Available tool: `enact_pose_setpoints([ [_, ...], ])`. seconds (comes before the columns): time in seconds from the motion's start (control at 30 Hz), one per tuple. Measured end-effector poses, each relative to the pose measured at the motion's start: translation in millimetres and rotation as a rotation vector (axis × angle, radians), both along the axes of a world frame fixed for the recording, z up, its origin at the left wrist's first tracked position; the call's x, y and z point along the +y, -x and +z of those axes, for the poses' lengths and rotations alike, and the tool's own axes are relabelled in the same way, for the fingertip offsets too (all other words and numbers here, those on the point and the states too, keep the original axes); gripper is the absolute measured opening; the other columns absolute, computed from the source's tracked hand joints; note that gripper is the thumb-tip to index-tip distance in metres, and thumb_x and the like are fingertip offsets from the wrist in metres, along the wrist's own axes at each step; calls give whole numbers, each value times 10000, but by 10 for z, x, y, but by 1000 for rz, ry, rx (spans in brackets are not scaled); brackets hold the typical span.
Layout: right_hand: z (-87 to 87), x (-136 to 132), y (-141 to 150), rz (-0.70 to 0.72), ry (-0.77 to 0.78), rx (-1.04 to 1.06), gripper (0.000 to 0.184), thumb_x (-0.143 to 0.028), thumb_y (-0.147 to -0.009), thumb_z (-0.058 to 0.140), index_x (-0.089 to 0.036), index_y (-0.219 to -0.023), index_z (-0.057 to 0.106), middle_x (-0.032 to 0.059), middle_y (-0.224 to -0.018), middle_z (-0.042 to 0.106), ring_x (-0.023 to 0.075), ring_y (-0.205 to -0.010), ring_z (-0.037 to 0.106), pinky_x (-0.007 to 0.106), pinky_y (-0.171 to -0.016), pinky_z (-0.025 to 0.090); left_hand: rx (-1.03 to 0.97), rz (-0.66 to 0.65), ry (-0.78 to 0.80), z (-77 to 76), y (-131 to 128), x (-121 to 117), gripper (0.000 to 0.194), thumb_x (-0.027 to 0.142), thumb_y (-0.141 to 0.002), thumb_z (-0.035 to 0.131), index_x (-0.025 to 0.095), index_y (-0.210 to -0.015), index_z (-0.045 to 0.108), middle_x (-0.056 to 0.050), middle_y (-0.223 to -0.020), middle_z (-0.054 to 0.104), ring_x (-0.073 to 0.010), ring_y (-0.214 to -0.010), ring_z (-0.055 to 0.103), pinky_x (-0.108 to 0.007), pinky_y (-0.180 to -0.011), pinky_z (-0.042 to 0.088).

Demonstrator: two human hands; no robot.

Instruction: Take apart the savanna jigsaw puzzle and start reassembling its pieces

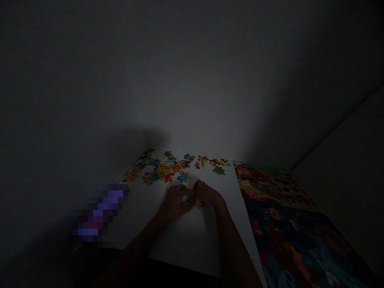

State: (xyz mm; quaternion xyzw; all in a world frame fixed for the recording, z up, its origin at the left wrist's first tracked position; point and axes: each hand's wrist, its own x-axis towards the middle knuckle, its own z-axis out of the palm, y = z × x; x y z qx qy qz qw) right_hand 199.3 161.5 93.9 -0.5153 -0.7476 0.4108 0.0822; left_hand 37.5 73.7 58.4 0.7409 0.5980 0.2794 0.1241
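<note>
Close together over the white tabletop (144,216), my two hands meet around a few joined or touching jigsaw puzzle pieces (198,204) in green, red and orange. My left hand (174,202) grips their left side, thumb below and fingers above. From the right, my right hand (207,193) closes on them, its fingers curled and partly hiding the pieces. In this dim light I cannot tell how many pieces are held. Just beyond my hands lies a light blue puzzle piece (183,176).
Loose puzzle pieces (163,172) spread along the table's back left, with a green piece (219,171) farther right. Colourful picture sheets (288,224) cover the right side. A blurred-out purple glowing object (103,212) is at the left edge. A wall (198,100) rises behind.
</note>
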Motion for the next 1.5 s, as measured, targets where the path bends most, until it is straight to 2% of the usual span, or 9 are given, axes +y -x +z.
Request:
enact_pose_setpoints([
  [0.17, 22, 52, -26, 37, 68, 152, 350, -202, -565, 753, -202, -775, 473, -39, -737, 538, 136, -697, 517, 237, -589, 390, -155, -23, 29, -12, 33, 6, 462, 312, -738, 744, 222, -1166, 598, -76, -1164, 646, -276, -1132, 572, -437, -1001, 438],
  [0.4, -141, 47, 241, 61, 232, 807, 403, -463, -645, 773, -219, -770, 477, -51, -716, 512, 129, -675, 488, 262, -645, 407, -432, 73, 46, -78, 83, -17, 537, 290, -917, 510, 229, -1423, 339, -102, -1378, 557, -203, -1169, 606, -322, -920, 507],
  [0.53, -327, 165, 304, -163, -74, 716, 441, -644, -776, 592, -205, -757, 545, -7, -718, 548, 162, -700, 512, 308, -697, 431, -408, 52, 74, -57, 112, -61, 329, 259, -930, 459, 226, -1247, 542, -89, -1178, 671, -237, -1049, 641, -390, -910, 490],
  [0.63, -484, 232, 262, -315, -393, 516, 405, -579, -808, 582, -195, -928, 627, 69, -935, 635, 229, -910, 569, 383, -856, 450, -365, -73, 59, -45, 99, -102, 270, 204, -891, 484, 230, -1120, 624, -69, -1118, 689, -240, -1039, 620, -400, -933, 459],
  [0.73, -617, 266, 242, -296, -549, 336, 419, -495, -824, 584, -189, -1104, 645, 116, -1134, 631, 273, -1100, 542, 440, -986, 413, -341, -191, 44, -30, 71, -127, 274, 143, -833, 531, 225, -1066, 650, -53, -1060, 700, -228, -981, 623, -375, -895, 459],
  [0.93, -682, 368, 232, -270, -610, 182, 411, -413, -881, 515, -174, -1191, 642, 137, -1206, 617, 262, -1138, 556, 430, -1005, 431, -348, -232, 8, 0, 69, -138, 227, 196, -911, 482, 201, -1055, 658, -72, -1026, 701, -224, -943, 621, -371, -872, 442],
  [1.1, -613, 436, 93, -317, -624, 137, 403, -415, -918, 441, -167, -1141, 667, 142, -1145, 644, 268, -1070, 589, 448, -945, 464, -348, -278, 23, -27, 78, -110, 152, 208, -828, 611, 220, -960, 685, -43, -953, 716, -230, -902, 630, -365, -853, 444],
  [1.37, -652, 254, 386, -160, -625, -107, 620, -529, -784, 693, -226, -1314, 582, 154, -1372, 548, 340, -1253, 480, 502, -1020, 366, -476, -189, 112, -10, 57, -109, 198, 306, -887, 519, 214, -999, 655, -64, -941, 719, -224, -847, 662, -336, -782, 485],
  [1.5, -590, 361, 277, -182, -628, -47, 505, -516, -821, 663, -244, -1245, 618, 122, -1390, 543, 288, -1278, 476, 454, -1041, 362, -602, -107, 194, 18, 105, -71, 305, 403, -947, 419, 193, -1111, 568, -47, -825, 731, -191, -706, 687, -276, -619, 495],
])
